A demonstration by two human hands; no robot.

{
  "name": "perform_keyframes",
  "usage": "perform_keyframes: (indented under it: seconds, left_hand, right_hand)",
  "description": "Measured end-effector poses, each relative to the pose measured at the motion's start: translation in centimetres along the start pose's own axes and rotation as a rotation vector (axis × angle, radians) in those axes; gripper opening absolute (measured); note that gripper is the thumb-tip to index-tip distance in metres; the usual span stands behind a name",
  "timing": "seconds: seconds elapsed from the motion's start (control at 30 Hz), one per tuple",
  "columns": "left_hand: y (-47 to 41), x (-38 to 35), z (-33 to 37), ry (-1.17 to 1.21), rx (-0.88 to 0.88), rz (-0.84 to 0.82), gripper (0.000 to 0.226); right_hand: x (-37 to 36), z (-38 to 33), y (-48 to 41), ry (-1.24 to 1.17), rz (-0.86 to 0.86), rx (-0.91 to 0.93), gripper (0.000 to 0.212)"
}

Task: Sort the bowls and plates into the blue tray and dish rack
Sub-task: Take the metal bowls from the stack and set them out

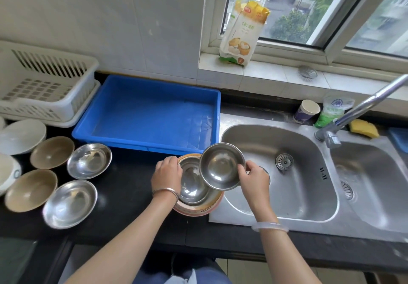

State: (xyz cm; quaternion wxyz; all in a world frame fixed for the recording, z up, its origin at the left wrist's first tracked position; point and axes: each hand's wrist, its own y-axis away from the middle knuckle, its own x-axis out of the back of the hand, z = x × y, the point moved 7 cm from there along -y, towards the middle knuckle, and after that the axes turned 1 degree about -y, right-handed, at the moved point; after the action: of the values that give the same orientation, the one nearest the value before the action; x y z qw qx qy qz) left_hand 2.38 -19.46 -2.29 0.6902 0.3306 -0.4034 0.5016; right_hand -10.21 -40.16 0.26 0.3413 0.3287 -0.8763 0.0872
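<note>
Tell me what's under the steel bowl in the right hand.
A second steel bowl nested in a patterned bowl, the left hand on its rim. The stack's right side is covered.

At least 4 steel bowls [89,161] [70,204] [221,169] [192,182], 2 brown bowls [52,152] [31,190], 1 blue tray [152,80], 1 rack [50,63].

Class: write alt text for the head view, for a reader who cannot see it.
A person's right hand holds a small round stainless steel bowl over a stack of nested bowls gripped by the left hand, beside a steel sink. Behind stand an empty blue plastic tray and a white plastic dish rack; other bowls lie left.
</note>
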Motion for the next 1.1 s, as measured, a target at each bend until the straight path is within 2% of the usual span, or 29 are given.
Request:
perform_keyframes:
  seconds: [0.1, 0.17, 0.3, 0.57, 0.87, 1.0, 1.1]
  left_hand:
    - [-0.3, 0.9, 0.3, 0.038, 0.002, 0.032, 0.021]
    - [-0.7, 1.9, 0.3, 0.079, -0.002, 0.047, 0.021]
    - [-1.2, 4.8, -1.1, 0.141, 0.022, 0.101, 0.019]
    - [1.2, 8.8, -9.9, 0.237, 0.223, 0.185, 0.017]
    - [6.3, 8.0, -19.6, 0.34, 0.507, 0.171, 0.015]
    - [7.3, 7.2, -21.2, 0.32, 0.549, 0.144, 0.014]
    - [7.6, 6.6, -21.9, 0.332, 0.572, 0.119, 0.013]
  right_hand:
    - [0.2, -0.1, -0.1, -0.037, -0.04, -0.017, 0.02]
    - [0.3, -0.3, -0.2, -0.107, -0.061, -0.05, 0.014]
    - [-0.2, -1.7, -0.5, -0.303, -0.119, -0.097, 0.018]
    - [-6.6, -7.0, -0.1, -0.372, -0.299, -0.056, 0.018]
    - [-18.7, -11.3, 3.4, -0.181, -0.588, -0.069, 0.017]
    - [-22.0, -11.0, 4.1, -0.014, -0.622, -0.083, 0.016]
    - [-23.5, -10.4, 4.1, 0.081, -0.63, -0.109, 0.025]
